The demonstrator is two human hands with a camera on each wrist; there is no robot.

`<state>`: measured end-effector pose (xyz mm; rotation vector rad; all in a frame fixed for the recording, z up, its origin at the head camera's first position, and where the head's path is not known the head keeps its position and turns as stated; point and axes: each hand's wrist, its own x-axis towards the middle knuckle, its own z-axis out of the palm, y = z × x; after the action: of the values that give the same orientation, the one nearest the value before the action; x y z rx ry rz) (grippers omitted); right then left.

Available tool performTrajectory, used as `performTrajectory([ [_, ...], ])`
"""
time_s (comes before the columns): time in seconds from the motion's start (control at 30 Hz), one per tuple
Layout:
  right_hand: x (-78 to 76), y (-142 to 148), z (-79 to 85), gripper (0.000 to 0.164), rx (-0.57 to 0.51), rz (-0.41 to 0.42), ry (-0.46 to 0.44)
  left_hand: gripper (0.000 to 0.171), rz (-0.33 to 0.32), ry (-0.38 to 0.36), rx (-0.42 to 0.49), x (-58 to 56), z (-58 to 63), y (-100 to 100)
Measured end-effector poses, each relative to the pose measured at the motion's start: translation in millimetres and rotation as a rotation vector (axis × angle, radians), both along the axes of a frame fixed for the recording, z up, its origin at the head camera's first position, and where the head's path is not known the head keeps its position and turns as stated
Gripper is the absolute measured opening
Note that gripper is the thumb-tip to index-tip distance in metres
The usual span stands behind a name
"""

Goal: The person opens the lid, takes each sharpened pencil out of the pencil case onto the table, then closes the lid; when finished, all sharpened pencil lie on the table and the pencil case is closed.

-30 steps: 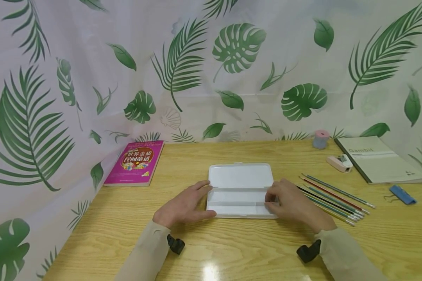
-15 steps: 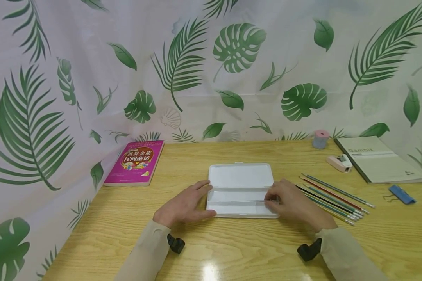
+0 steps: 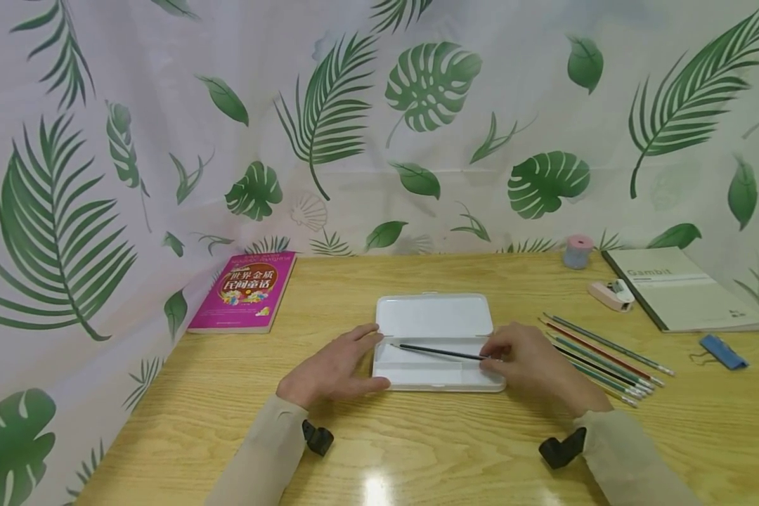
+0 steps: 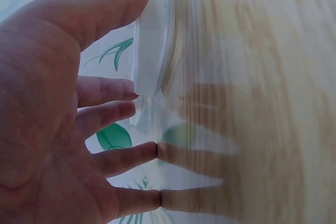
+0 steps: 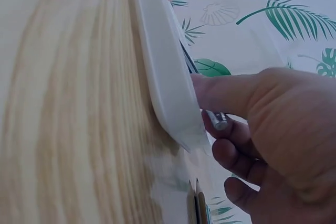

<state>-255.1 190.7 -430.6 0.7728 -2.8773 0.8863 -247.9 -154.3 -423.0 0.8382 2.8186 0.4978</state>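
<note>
In the head view a white pencil case (image 3: 433,316) lies with its lid raised back, divided into a rear trough and front compartments. My right hand (image 3: 531,360) pinches a dark pencil (image 3: 439,351) near its right end, between thumb and fingers. The pencil slants across the rear trough, point toward the left. From the right wrist view, its silver end (image 5: 219,121) shows between the thumb and fingers, by the case's end. My left hand (image 3: 329,372) rests against the case's left end, fingers fairly straight and thumb at the front corner; in the left wrist view the thumb lies on the case wall (image 4: 155,40).
Right of the case lie several pencils (image 3: 610,343), close to my right hand. Beyond them are a blue binder clip (image 3: 724,351), a notebook (image 3: 689,288), a small pink-and-white item (image 3: 610,294) and a pink-topped cylinder (image 3: 577,251). A magenta book (image 3: 240,295) lies back left.
The dark pencil now shows plainly across the rear trough; before, at most a thin line was visible there. My right hand has shifted slightly right. My left hand stays in place.
</note>
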Motion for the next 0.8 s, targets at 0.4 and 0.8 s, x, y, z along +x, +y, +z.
performTrajectory([
  [0.4,13.3,4.7,-3.5,0.004,-0.235,-0.062,0.057,0.082,0.0,-0.001,0.01,0.2,2.0,0.8],
  [0.8,27.5,20.9,-6.7,0.007,-0.258,-0.12,0.084,0.082,-0.004,-0.003,0.02,0.8,1.6,2.1],
])
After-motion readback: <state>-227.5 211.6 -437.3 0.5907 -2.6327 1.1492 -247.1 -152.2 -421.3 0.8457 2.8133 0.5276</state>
